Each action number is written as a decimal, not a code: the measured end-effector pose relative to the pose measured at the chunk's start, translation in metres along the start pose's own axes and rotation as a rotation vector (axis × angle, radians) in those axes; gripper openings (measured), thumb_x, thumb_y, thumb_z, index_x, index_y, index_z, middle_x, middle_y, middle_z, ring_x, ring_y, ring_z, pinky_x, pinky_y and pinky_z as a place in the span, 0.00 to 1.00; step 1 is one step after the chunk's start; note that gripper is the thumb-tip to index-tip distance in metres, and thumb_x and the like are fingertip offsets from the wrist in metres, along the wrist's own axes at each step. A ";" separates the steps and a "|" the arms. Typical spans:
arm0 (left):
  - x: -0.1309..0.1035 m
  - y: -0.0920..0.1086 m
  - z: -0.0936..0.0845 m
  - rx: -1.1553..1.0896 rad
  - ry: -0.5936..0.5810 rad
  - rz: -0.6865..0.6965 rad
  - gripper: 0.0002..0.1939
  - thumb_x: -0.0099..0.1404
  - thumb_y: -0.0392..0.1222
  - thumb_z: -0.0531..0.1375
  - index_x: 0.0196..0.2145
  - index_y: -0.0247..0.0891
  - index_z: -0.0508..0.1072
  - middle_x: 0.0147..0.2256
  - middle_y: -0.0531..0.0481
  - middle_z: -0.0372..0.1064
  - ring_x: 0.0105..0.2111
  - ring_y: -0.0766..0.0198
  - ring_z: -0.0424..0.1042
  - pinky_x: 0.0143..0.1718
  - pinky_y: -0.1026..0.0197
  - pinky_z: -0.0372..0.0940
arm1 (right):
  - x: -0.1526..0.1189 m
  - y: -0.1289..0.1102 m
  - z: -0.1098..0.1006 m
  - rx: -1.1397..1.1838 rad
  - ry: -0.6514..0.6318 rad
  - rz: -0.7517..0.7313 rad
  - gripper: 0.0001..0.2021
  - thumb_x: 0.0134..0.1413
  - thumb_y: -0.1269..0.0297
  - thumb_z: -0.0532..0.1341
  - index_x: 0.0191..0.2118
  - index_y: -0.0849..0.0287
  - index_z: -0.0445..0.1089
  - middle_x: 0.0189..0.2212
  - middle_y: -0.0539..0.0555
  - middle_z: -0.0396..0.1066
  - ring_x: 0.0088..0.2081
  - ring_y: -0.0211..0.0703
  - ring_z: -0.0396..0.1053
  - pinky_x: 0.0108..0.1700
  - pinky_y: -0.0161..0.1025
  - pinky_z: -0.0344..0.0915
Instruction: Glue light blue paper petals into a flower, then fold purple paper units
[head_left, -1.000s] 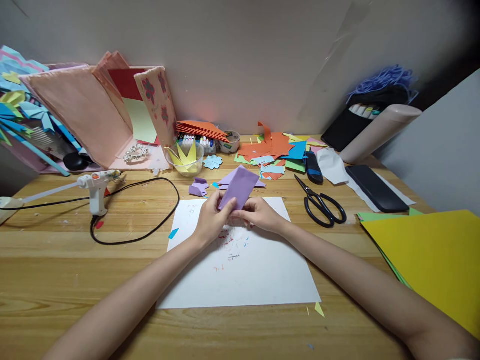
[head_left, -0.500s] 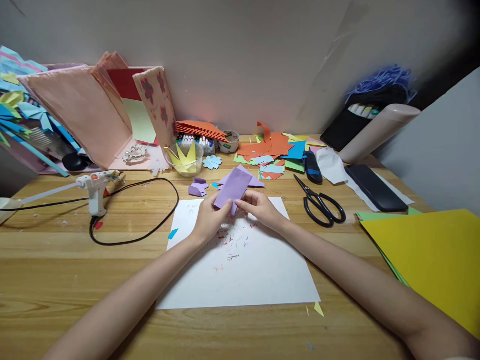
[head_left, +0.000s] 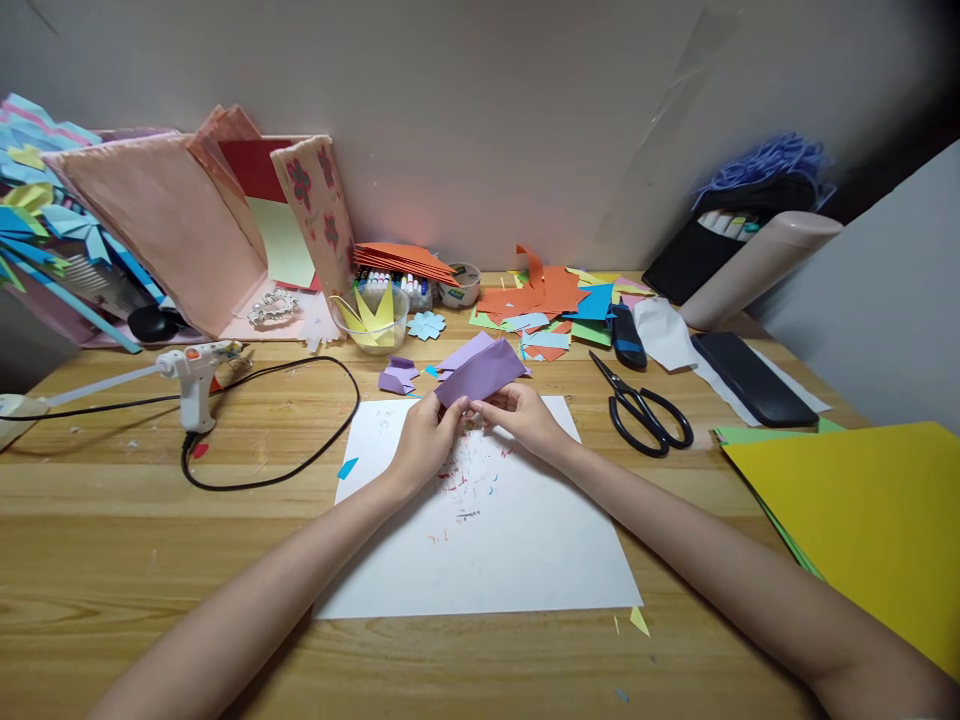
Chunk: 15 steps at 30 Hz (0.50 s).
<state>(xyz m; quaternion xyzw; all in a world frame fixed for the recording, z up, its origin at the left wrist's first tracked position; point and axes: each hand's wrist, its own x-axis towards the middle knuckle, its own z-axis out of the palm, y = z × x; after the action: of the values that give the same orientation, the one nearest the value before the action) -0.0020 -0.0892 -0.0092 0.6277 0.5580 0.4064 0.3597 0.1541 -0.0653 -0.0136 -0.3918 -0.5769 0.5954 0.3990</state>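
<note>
A piece of purple paper (head_left: 482, 374) is held up above the far part of a marked white sheet (head_left: 480, 560). My left hand (head_left: 429, 440) pinches its lower left edge between thumb and fingers. My right hand (head_left: 523, 418) grips the lower right side, its fingers partly hidden behind the paper. Both thumbs meet near the bottom edge. Behind lie more purple paper (head_left: 461, 352), partly covered, and a small folded purple scrap (head_left: 397, 375) to the left.
Black-handled scissors (head_left: 641, 405) lie right of the white sheet. At left stands a glue gun (head_left: 196, 385) with a looping black cord. Coloured scraps (head_left: 551, 295) pile up by the wall. A yellow sheet (head_left: 862, 500) is at right, a plastic cup (head_left: 386, 325) behind.
The purple paper has turned from a steep slant to a flatter, more sideways one between my hands. Both hands stay in nearly the same place.
</note>
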 end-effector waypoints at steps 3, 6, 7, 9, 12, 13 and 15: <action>-0.001 0.001 0.000 0.060 0.016 0.013 0.14 0.62 0.50 0.52 0.27 0.36 0.64 0.22 0.53 0.62 0.22 0.66 0.60 0.24 0.65 0.52 | -0.001 0.002 0.000 -0.037 0.006 0.003 0.14 0.46 0.58 0.62 0.35 0.65 0.69 0.29 0.56 0.73 0.30 0.40 0.70 0.29 0.34 0.66; -0.002 0.004 0.000 0.104 0.005 0.054 0.13 0.63 0.48 0.51 0.29 0.37 0.64 0.23 0.52 0.63 0.24 0.66 0.61 0.25 0.65 0.53 | -0.001 0.003 0.000 -0.081 0.011 0.002 0.15 0.46 0.57 0.62 0.34 0.65 0.70 0.28 0.57 0.73 0.28 0.40 0.70 0.28 0.35 0.66; -0.002 0.004 0.000 0.118 0.004 0.064 0.12 0.63 0.48 0.51 0.29 0.37 0.64 0.24 0.52 0.63 0.24 0.65 0.61 0.26 0.65 0.53 | -0.001 0.004 0.000 -0.094 0.015 0.001 0.15 0.46 0.56 0.62 0.33 0.65 0.70 0.27 0.57 0.73 0.28 0.40 0.69 0.28 0.35 0.66; -0.002 0.005 0.000 0.145 0.009 0.071 0.12 0.64 0.47 0.50 0.30 0.37 0.65 0.24 0.52 0.64 0.25 0.65 0.62 0.26 0.65 0.53 | -0.001 0.004 0.000 -0.108 0.028 -0.004 0.15 0.46 0.56 0.61 0.33 0.66 0.70 0.27 0.57 0.73 0.26 0.40 0.69 0.27 0.35 0.65; -0.002 0.006 -0.001 0.174 0.030 0.067 0.11 0.64 0.46 0.50 0.29 0.37 0.64 0.24 0.52 0.64 0.25 0.65 0.61 0.26 0.64 0.53 | -0.001 0.004 -0.001 -0.110 0.076 -0.017 0.14 0.45 0.57 0.62 0.31 0.66 0.70 0.25 0.56 0.72 0.24 0.39 0.67 0.26 0.35 0.65; -0.002 0.006 -0.001 0.181 0.039 0.063 0.12 0.64 0.46 0.50 0.28 0.37 0.64 0.24 0.52 0.64 0.25 0.65 0.62 0.26 0.64 0.53 | 0.000 0.004 -0.001 -0.106 0.097 -0.022 0.14 0.45 0.57 0.62 0.30 0.66 0.69 0.25 0.56 0.71 0.24 0.38 0.67 0.26 0.35 0.64; -0.002 0.006 -0.001 0.193 0.052 0.051 0.12 0.64 0.46 0.50 0.26 0.37 0.63 0.24 0.52 0.64 0.24 0.65 0.61 0.25 0.64 0.52 | 0.000 0.003 -0.001 -0.095 0.142 -0.031 0.13 0.44 0.57 0.62 0.28 0.65 0.68 0.23 0.55 0.70 0.23 0.38 0.65 0.25 0.35 0.64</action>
<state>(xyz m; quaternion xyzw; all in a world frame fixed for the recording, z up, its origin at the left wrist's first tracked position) -0.0009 -0.0919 -0.0038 0.6628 0.5876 0.3758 0.2724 0.1550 -0.0648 -0.0163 -0.4424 -0.5808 0.5319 0.4290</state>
